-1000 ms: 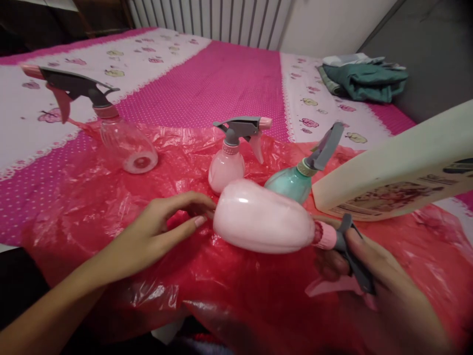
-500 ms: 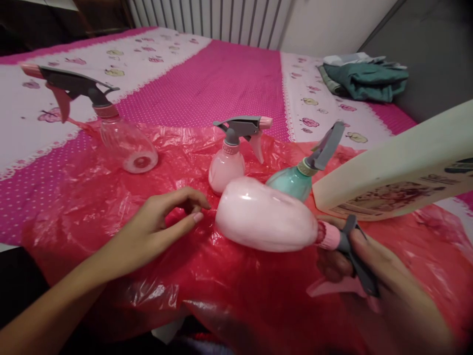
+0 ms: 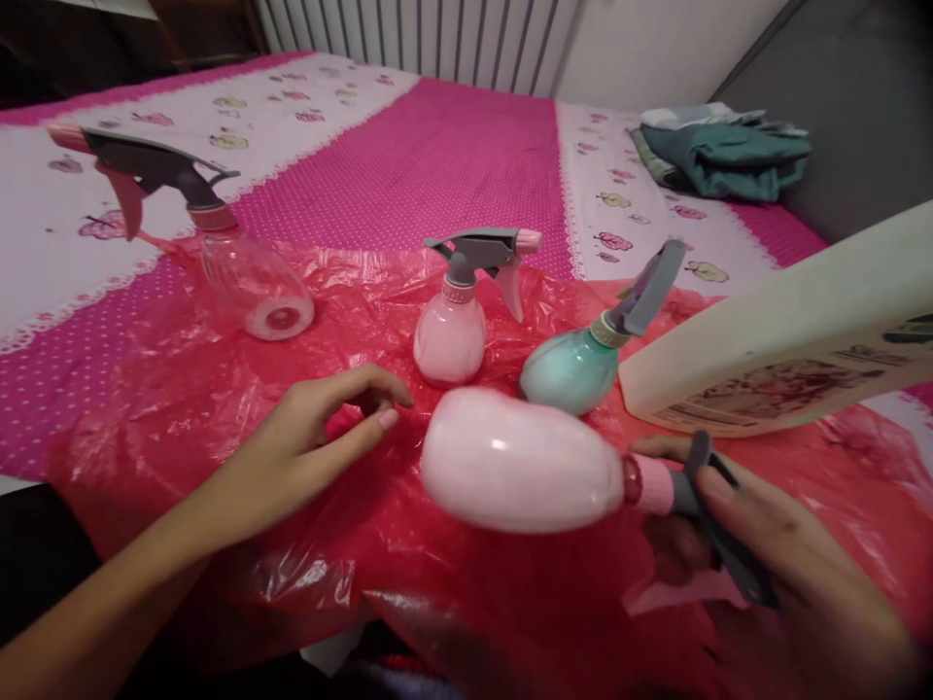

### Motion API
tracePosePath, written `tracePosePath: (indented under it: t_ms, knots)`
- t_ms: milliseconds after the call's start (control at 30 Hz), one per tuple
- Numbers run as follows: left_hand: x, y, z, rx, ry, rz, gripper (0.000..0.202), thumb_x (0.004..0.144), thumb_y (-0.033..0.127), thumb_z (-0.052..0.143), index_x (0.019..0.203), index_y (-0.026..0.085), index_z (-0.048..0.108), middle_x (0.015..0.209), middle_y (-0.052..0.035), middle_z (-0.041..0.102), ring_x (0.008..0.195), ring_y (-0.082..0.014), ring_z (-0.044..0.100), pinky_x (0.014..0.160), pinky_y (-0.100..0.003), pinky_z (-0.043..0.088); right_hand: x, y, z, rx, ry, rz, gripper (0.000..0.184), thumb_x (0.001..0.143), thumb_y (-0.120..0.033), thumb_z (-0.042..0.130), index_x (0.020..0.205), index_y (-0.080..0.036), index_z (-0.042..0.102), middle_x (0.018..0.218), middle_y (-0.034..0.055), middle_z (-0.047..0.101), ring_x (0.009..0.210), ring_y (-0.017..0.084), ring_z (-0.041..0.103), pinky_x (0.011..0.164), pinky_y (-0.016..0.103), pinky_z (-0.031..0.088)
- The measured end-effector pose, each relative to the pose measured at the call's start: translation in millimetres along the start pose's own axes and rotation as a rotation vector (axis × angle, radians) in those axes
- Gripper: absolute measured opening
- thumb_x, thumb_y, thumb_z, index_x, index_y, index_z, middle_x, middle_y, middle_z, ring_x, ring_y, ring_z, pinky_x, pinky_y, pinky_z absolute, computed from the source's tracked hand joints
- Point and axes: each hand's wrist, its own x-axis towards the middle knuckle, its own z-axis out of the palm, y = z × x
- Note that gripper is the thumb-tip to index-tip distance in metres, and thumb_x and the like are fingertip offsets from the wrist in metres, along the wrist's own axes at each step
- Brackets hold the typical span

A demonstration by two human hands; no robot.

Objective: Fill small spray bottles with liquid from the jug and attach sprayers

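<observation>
My right hand (image 3: 765,554) grips the grey trigger head of a pink spray bottle (image 3: 521,460), held sideways above the red plastic sheet (image 3: 219,408) with its base pointing left. My left hand (image 3: 313,437) rests on the sheet just left of that bottle, fingers loosely curled, holding nothing. Behind stand a small pink spray bottle (image 3: 452,331) upright and a teal spray bottle (image 3: 575,365) tilted right. A clear spray bottle (image 3: 252,287) lies on its side at the far left.
A large cream bottle (image 3: 787,340) lies across the right side. The sheet covers a pink and white bedspread (image 3: 423,156). Folded green cloth (image 3: 721,156) sits at the back right; a radiator (image 3: 408,34) lines the wall.
The pink bottle in my right hand has dropped lower and toward me. My left hand, which touched its base a second ago, has come off it and stays on the sheet.
</observation>
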Motion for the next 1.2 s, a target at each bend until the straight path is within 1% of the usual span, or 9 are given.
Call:
tracePosePath:
  t_ms: [133,267,433,600,767,867,967,1100,1200]
  knots:
    - [0.3,0.4,-0.1,-0.002,0.013,0.005,0.019,0.106,0.035,0.055,0.109,0.019,0.066,0.101,0.0001,0.073,0.092,-0.0157,0.065,0.082,-0.025,0.048,-3.1,0.5,6.0,-0.017,-0.013,0.018,0.054,0.064,-0.057,0.09,0.103,-0.023,0.072,0.058,-0.0046,0.047,0.055,0.01,0.045,0.049,0.018,0.038]
    - [0.3,-0.4,1.0,0.0,0.011,0.014,0.019,0.105,0.035,0.056,0.108,0.02,0.067,0.1,0.0003,0.073,0.09,-0.0159,0.065,0.079,-0.025,0.049,-2.6,0.8,6.3,-0.022,-0.021,0.03,0.054,0.066,-0.055,0.09,0.105,-0.023,0.072,0.058,-0.0052,0.046,0.054,0.009,0.043,0.048,0.017,0.039]
    - [0.8,-2.0,2.1,0.011,-0.002,0.006,0.018,0.104,0.035,0.057,0.109,0.021,0.067,0.103,-0.0001,0.074,0.093,-0.0168,0.066,0.082,-0.027,0.05,-2.0,-0.6,8.0,0.006,0.017,-0.009,0.048,0.065,-0.051,0.09,0.099,-0.022,0.074,0.059,-0.0021,0.05,0.056,0.01,0.045,0.049,0.017,0.04]
    - [0.7,-4.2,1.5,0.031,0.019,0.041,0.014,0.103,0.033,0.059,0.108,0.023,0.068,0.101,0.0008,0.074,0.089,-0.0156,0.068,0.08,-0.025,0.051,0.3,2.8,6.6,-0.034,0.033,-0.058,0.047,0.065,-0.052,0.09,0.097,-0.021,0.075,0.06,-0.0013,0.051,0.057,0.011,0.045,0.049,0.018,0.039]
    - [0.1,-5.3,1.3,0.041,0.015,0.059,0.012,0.103,0.031,0.06,0.107,0.025,0.068,0.099,0.0028,0.074,0.087,-0.0135,0.068,0.078,-0.023,0.051,-1.3,1.9,7.5,-0.037,0.008,-0.009,0.049,0.061,-0.054,0.092,0.095,-0.023,0.077,0.056,-0.0034,0.047,0.053,0.01,0.043,0.047,0.018,0.038]
    - [1.0,-5.2,2.1,0.041,0.007,0.056,0.012,0.103,0.032,0.06,0.107,0.024,0.069,0.099,0.0027,0.074,0.087,-0.0138,0.068,0.078,-0.023,0.052,-2.2,0.3,10.0,-0.037,0.022,-0.028,0.049,0.06,-0.052,0.093,0.096,-0.023,0.077,0.058,-0.0021,0.051,0.055,0.011,0.046,0.049,0.019,0.04]
    - [2.1,-4.3,2.5,0.044,0.002,0.037,0.014,0.103,0.033,0.059,0.107,0.023,0.069,0.099,0.0021,0.075,0.087,-0.0144,0.068,0.077,-0.023,0.051,-2.0,-0.2,10.9,-0.037,0.007,-0.004,0.047,0.061,-0.052,0.091,0.092,-0.021,0.077,0.055,-0.0023,0.049,0.052,0.01,0.043,0.047,0.019,0.037]
    - [1.1,-2.6,1.6,0.043,0.004,0.026,0.017,0.103,0.035,0.059,0.107,0.022,0.07,0.101,0.0005,0.075,0.088,-0.0161,0.069,0.079,-0.025,0.052,-0.9,-0.3,7.3,-0.045,0.042,-0.061,0.045,0.06,-0.05,0.093,0.091,-0.021,0.075,0.058,-0.0009,0.052,0.056,0.012,0.046,0.049,0.02,0.039]
    - [-0.8,-2.7,1.1,0.039,0.001,0.032,0.016,0.103,0.034,0.058,0.107,0.023,0.069,0.1,0.0008,0.075,0.087,-0.0154,0.069,0.078,-0.025,0.052,-0.4,-1.0,3.2,-0.046,0.037,-0.027,0.045,0.058,-0.05,0.093,0.087,-0.021,0.075,0.055,-0.0011,0.048,0.055,0.012,0.044,0.048,0.021,0.037]
